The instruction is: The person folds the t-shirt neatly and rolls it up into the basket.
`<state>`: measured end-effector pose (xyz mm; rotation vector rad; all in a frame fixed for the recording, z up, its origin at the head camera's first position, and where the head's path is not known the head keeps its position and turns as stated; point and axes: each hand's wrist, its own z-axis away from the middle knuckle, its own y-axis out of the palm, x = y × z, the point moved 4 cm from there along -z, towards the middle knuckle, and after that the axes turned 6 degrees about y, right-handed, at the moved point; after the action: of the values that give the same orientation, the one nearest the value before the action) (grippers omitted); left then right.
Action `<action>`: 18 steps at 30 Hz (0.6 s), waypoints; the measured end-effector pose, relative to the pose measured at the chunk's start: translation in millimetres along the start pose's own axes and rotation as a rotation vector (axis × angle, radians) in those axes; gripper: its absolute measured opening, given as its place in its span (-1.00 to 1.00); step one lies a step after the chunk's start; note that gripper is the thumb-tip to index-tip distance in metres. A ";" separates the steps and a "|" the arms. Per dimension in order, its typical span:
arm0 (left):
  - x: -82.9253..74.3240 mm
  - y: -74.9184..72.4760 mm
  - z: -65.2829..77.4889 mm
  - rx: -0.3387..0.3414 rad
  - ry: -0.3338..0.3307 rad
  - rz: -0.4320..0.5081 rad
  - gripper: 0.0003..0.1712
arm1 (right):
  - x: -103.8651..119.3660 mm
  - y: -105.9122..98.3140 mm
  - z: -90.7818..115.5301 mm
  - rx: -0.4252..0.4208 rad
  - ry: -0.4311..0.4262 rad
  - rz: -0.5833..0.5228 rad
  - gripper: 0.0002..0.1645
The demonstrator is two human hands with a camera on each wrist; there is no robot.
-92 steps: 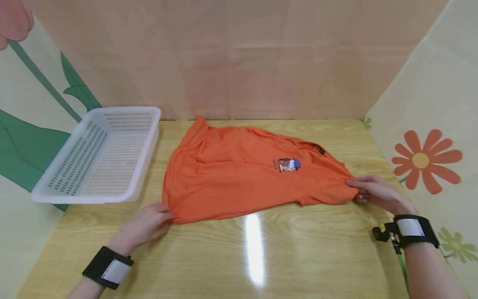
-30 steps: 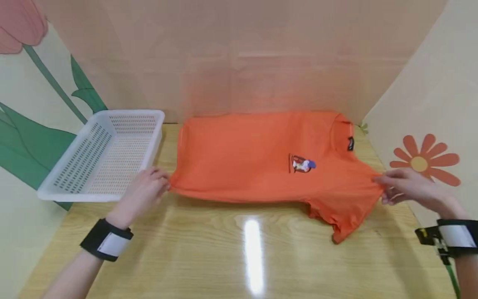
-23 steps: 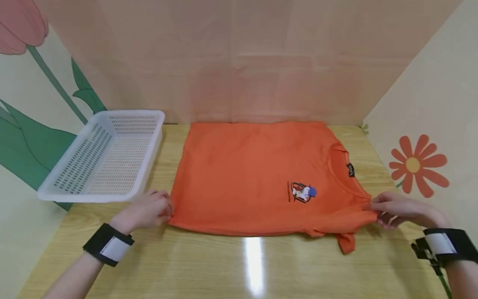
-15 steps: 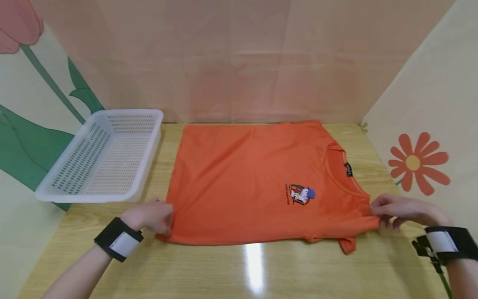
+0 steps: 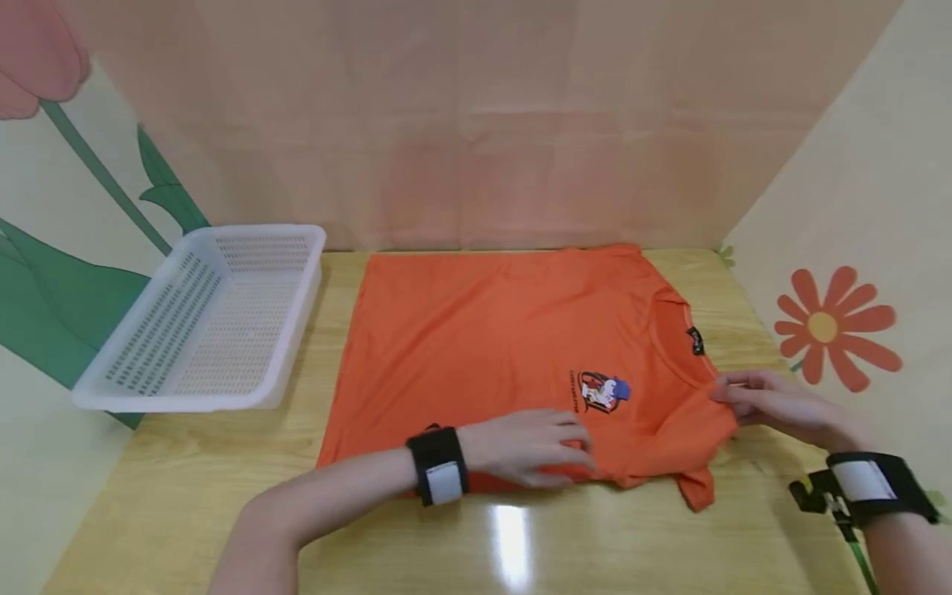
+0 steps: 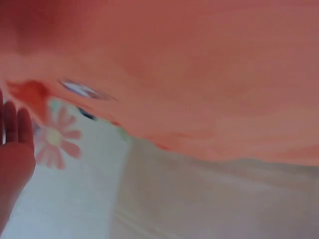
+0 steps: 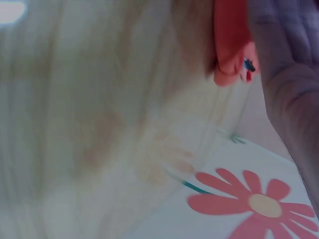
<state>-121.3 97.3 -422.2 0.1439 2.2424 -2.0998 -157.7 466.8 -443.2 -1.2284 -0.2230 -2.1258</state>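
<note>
An orange T-shirt [image 5: 461, 347] lies spread on the wooden table, its neckline toward the right and its hem toward the left. A small printed figure with a blue hat [image 5: 604, 392] sits on its chest. My right hand [image 5: 781, 405] pinches the cloth by the near shoulder, where the near sleeve [image 5: 696, 487] is bunched and partly folded. Over the shirt's near side is my left hand [image 5: 524, 449], fingers loosely extended; whether it touches the cloth I cannot tell. In the left wrist view that hand [image 6: 15, 149] holds nothing.
A white perforated plastic basket [image 5: 283, 364] stands at the left of the table [image 5: 171, 504], with nothing in it. A pinkish wall covering [image 5: 461, 124] rises behind the shirt. Flower-patterned panels [image 5: 840, 207] flank both sides.
The shirt has gone from bunched to spread flat. My left hand has let go of the near hem corner and moved right along the near edge. My right hand has shifted slightly left, lifting cloth.
</note>
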 end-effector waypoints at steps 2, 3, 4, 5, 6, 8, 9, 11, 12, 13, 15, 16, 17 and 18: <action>-8.7 6.6 -30.4 0.015 0.075 -0.084 -0.54 | -1.2 2.0 -1.8 -0.011 -0.048 -0.046 -0.64; -11.8 10.2 -43.4 0.028 0.094 -0.118 -0.52 | -2.4 2.3 -3.1 -0.028 -0.057 -0.053 -0.65; -13.8 14.2 -55.0 0.051 0.102 -0.154 -0.51 | -3.7 3.0 -4.6 -0.050 -0.058 -0.053 -0.67; -14.7 18.2 -64.7 0.070 0.101 -0.181 -0.50 | -5.0 3.7 -6.0 -0.070 -0.054 -0.050 -0.69; -15.0 21.1 -72.7 0.085 0.092 -0.209 -0.50 | -6.1 3.9 -7.1 -0.085 -0.044 -0.047 -0.71; -14.5 26.8 -84.7 0.086 0.062 -0.283 -0.51 | -8.6 4.1 -8.1 -0.108 -0.023 -0.045 -0.72; -14.0 29.7 -89.6 0.073 0.043 -0.317 -0.53 | -9.5 4.5 -8.0 -0.113 -0.013 -0.043 -0.73; -14.7 33.0 -96.0 0.027 0.006 -0.396 -0.56 | -10.0 5.8 -7.9 -0.116 0.003 -0.045 -0.73; -15.4 34.2 -98.3 -0.005 -0.012 -0.438 -0.57 | -10.3 6.5 -8.2 -0.119 0.012 -0.044 -0.74; -16.3 35.8 -100.6 -0.036 -0.033 -0.481 -0.57 | -10.7 6.7 -8.5 -0.125 0.024 -0.045 -0.75; -17.1 39.6 -105.3 -0.105 -0.080 -0.556 -0.56 | -11.3 6.3 -9.1 -0.134 0.038 -0.038 -0.76; -16.7 41.5 -107.6 -0.144 -0.109 -0.586 -0.55 | -11.8 5.6 -9.6 -0.138 0.045 -0.037 -0.77; -16.0 43.1 -110.1 -0.180 -0.139 -0.609 -0.54 | -12.1 4.9 -10.2 -0.141 0.049 -0.036 -0.78; -14.9 44.6 -112.5 -0.213 -0.173 -0.627 -0.54 | -12.2 4.2 -10.6 -0.143 0.052 -0.032 -0.78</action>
<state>-99.7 212.1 -457.2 -0.8177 2.6059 -1.9678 -158.4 464.4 -459.7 -1.2553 -0.0690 -2.2302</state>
